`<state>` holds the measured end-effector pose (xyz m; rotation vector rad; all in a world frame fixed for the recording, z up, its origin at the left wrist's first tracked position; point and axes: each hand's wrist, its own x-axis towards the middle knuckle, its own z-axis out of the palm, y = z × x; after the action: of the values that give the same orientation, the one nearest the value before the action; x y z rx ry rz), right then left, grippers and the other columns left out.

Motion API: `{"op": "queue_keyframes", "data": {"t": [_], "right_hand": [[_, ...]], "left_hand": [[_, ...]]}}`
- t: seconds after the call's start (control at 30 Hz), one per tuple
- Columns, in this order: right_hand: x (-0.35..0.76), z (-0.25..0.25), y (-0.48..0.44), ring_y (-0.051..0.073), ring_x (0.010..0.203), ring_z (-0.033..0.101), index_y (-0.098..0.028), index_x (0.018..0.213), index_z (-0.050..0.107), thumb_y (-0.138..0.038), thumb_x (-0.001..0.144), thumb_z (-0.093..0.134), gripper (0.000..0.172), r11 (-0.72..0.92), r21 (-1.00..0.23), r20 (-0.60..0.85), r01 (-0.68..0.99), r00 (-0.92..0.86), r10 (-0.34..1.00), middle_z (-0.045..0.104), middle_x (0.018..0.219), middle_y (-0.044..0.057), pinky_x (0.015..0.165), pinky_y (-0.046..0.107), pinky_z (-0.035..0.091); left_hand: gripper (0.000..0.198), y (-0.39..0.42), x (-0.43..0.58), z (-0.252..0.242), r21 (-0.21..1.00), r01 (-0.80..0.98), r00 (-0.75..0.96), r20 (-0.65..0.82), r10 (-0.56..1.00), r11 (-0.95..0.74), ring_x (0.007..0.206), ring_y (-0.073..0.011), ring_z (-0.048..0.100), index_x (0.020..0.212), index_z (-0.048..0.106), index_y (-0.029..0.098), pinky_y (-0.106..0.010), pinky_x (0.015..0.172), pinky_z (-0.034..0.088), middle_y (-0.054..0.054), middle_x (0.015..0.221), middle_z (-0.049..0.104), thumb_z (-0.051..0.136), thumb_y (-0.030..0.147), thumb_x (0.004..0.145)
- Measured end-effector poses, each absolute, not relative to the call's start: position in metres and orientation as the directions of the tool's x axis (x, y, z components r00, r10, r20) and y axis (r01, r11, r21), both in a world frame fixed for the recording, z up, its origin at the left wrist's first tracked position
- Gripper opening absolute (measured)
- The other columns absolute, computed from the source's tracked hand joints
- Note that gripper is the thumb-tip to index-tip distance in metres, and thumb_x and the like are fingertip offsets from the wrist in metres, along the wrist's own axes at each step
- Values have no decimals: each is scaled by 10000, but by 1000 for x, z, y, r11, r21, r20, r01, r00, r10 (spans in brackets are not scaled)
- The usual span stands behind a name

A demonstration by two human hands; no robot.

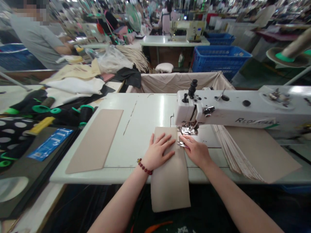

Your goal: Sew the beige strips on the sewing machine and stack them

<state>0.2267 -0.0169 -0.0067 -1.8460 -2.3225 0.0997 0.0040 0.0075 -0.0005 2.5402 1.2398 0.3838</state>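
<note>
My left hand (161, 149) lies flat with spread fingers on a long beige panel (170, 187). The panel's far end reaches the presser foot of a white sewing machine (218, 110), and its near end hangs over the table's front edge. Closed around small metal thread snips (182, 144), my right hand (196, 150) rests at the panel's right edge, just below the presser foot (189, 130). The snips' blades point left over the panel. How the fingers sit on the handles is partly hidden.
A separate beige panel (97, 139) lies on the left of the sewing table (138, 113). Stacked beige panels (257, 152) lie under the machine arm at right. Thread cones (86, 115) and a blue packet (50, 144) are at far left. Beyond stand a blue crate (221, 58) and a co-worker (39, 38).
</note>
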Motion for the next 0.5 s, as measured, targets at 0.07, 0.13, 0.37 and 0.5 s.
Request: {"op": "queue_keyframes", "data": {"t": [0.07,0.13,0.37,0.5], "right_hand": [[227,-8,-17,180,997,624,-364,1396,402,-223,891,453,527,234,-163,100,958,-220,970,480,1402,-53,711,286,529],[227,-8,-17,178,1004,621,-365,1397,400,-210,886,454,537,236,-169,106,957,-221,970,477,1404,-56,723,285,528],[228,-9,-17,177,1011,620,-367,1384,417,-197,879,459,534,237,-184,122,954,-217,968,475,1405,-65,721,290,530],[228,-9,-17,175,1007,622,-362,1376,430,-199,879,463,524,243,-196,129,950,-221,967,482,1399,-64,708,286,531]], "left_hand": [[446,8,4,0,362,725,591,111,799,-586,1395,-260,256,1372,442,362,-552,1149,-20,22,1485,380,466,426,931],[420,8,3,0,361,724,591,116,799,-588,1394,-258,259,1361,459,357,-551,1151,-8,19,1477,393,440,411,945],[420,8,3,2,369,721,592,113,798,-587,1393,-261,259,1349,474,358,-557,1150,-6,23,1475,393,453,430,936],[418,7,3,2,370,718,594,116,796,-589,1394,-263,256,1348,476,360,-563,1149,-10,23,1471,400,458,426,935]]}}
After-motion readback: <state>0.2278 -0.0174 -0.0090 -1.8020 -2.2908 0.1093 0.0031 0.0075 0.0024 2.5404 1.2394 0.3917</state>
